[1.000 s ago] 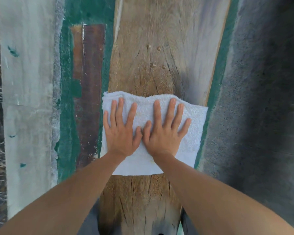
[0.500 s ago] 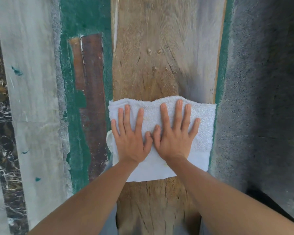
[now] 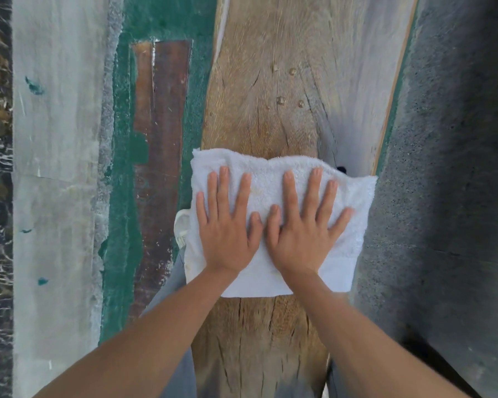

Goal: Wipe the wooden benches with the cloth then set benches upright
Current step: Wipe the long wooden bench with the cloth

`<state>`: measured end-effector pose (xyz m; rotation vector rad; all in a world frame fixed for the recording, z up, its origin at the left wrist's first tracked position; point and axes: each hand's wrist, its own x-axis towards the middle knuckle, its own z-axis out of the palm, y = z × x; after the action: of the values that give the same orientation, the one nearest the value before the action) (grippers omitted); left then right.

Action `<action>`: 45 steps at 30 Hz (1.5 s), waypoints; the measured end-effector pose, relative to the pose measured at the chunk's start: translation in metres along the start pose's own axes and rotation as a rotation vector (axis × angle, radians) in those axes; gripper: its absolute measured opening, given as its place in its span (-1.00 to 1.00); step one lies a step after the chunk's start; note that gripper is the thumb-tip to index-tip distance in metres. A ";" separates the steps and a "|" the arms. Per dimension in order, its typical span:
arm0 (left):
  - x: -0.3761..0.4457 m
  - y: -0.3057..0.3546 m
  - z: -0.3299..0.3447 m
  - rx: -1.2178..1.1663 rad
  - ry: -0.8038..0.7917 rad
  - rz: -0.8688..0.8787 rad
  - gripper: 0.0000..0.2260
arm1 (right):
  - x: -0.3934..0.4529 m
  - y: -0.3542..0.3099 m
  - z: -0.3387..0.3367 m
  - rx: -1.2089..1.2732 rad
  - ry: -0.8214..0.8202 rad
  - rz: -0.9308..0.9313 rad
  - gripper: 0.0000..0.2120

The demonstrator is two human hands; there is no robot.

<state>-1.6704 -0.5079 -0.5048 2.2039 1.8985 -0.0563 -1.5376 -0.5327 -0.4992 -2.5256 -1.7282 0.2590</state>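
A weathered wooden bench plank (image 3: 285,90) runs from the bottom of the view up and away from me, with cracks and a few nail heads in it. A folded white cloth (image 3: 354,225) lies across the plank at mid-frame, spanning its width. My left hand (image 3: 227,222) and my right hand (image 3: 302,225) press flat on the cloth side by side, fingers spread and straight, thumbs nearly touching. The plank under the cloth is hidden.
Green painted floor (image 3: 124,196) with a bare brown patch (image 3: 158,156) lies left of the plank. Further left stands a pale marble ledge (image 3: 55,168). A rough grey concrete surface (image 3: 449,168) runs along the right side, close to the plank's edge.
Both hands and the cloth have slid a short way toward me along the plank, uncovering more wood beyond the cloth. The cloth's left corner now hangs over the plank's edge.
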 end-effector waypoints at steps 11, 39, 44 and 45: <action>-0.131 0.020 0.008 0.024 -0.203 0.123 -0.46 | -0.131 0.024 -0.008 0.005 -0.229 0.143 -0.46; 0.538 0.077 -0.087 -0.076 0.073 0.186 -0.47 | 0.545 -0.049 -0.050 -0.053 -0.016 0.031 -0.34; 0.620 0.086 -0.103 -0.117 0.096 0.185 -0.49 | 0.632 -0.065 -0.057 -0.054 -0.017 0.048 -0.34; 0.627 0.087 -0.103 -0.113 0.103 0.189 -0.49 | 0.640 -0.066 -0.056 -0.049 -0.023 0.052 -0.34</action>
<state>-1.4977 0.1095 -0.5037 2.3370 1.6878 0.1958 -1.3622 0.0885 -0.4968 -2.6150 -1.6995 0.2532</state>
